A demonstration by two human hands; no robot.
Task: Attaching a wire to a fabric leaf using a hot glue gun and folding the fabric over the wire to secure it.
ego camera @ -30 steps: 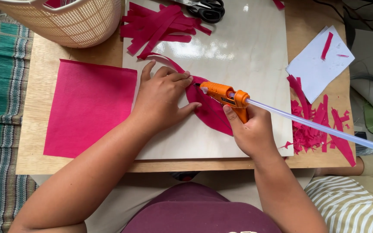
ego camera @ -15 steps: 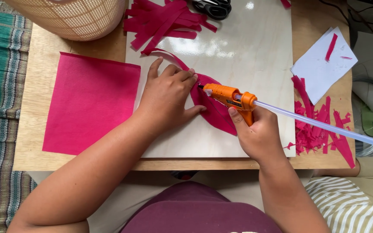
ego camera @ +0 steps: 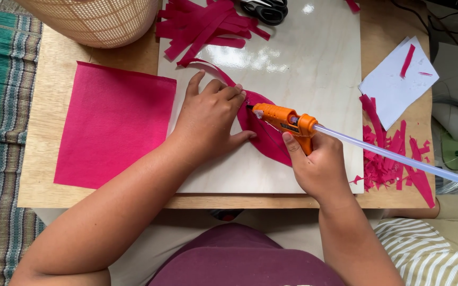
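My left hand point(ego camera: 210, 119) presses the pink petal point(ego camera: 263, 135) flat; my right hand point(ego camera: 316, 164) grips the orange glue gun point(ego camera: 284, 119), nozzle just beside my left fingertips, best kept clear.

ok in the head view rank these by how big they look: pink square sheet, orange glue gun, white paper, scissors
1. pink square sheet
2. white paper
3. orange glue gun, held in the right hand
4. scissors, though they are cut off by the top edge, so this is unsure
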